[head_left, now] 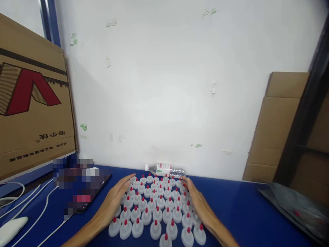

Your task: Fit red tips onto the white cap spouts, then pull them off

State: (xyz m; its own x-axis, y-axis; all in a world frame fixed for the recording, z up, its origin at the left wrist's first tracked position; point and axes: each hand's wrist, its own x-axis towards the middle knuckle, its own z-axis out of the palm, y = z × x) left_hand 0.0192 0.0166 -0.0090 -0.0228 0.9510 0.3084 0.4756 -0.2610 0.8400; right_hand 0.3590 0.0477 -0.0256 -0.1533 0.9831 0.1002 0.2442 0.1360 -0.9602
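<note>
Many small squat bottles (157, 216), translucent white with red tips, stand in a close cluster on the blue tabletop (231, 206). Along the left side of the cluster lies my left hand (117, 195), fingers stretched forward and its inner side against or very near the outer bottles. My right hand (197, 200) flanks the right side in the same way, fingers extended towards the wall. Neither hand grips a bottle. Parts of some edge bottles are hidden behind the hands. A few front bottles sit more loosely spaced, nearest to me.
A clear labelled drink bottle (163, 169) lies sideways behind the cluster, near the white wall (164, 85). At left are a dark flat device (102, 180), partly pixelated, white cables (46, 202) and a large cardboard box (38, 113). A grey plastic bag (288, 199) lies at right.
</note>
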